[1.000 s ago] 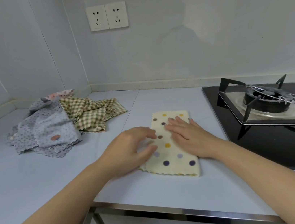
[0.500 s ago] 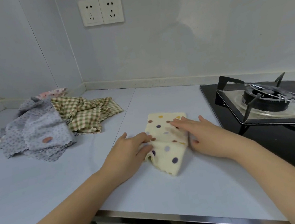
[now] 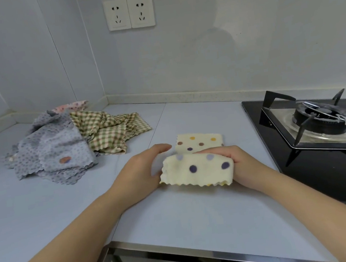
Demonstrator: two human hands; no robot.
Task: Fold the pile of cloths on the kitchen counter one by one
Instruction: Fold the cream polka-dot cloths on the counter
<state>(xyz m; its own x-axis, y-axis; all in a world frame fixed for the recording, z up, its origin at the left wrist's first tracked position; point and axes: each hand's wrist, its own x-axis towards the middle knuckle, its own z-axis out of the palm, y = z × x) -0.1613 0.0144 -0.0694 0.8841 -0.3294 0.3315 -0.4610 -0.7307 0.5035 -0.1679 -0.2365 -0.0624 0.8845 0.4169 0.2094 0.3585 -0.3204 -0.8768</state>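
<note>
Cream dotted cloth (image 3: 195, 168): at the middle of the desk (image 3: 46, 215), between the pile and the hob. Its far part lies flat on the surface. Its near part is raised off the desk and turned back toward the wall, with the zigzag hem hanging on the side of the front edge.
Left hand (image 3: 142, 173): at the left end of the raised part, fingers (image 3: 159, 149) curled and close together, clamped on that end of the cloth. The thumb is hidden behind the fabric.
Right hand (image 3: 245, 165): at the right end of the raised part, fingers (image 3: 212, 150) curled over the top of the fold and clamped on it. The fabric covers part of the hand.
Pile of cloths (image 3: 80, 139): toward the back left corner of the desk, crumpled and unfolded, well apart from both hands.
Grey dotted cloth (image 3: 59, 151): on top at the left of the pile, scalloped hem toward the front edge.
Green checked cloth (image 3: 109, 130): the right side of the pile, partly under the grey one.
Pink cloth (image 3: 70, 106): only a strip shows at the back of the pile, near the wall.
Gas hob (image 3: 323, 132): black glass at the right side of the desk, with a burner and pan support, near the right hand but apart from it.
Sockets (image 3: 130, 12): two white ones on the wall above the back edge.
Steel rim (image 3: 207, 257): runs along the front edge of the desk.
</note>
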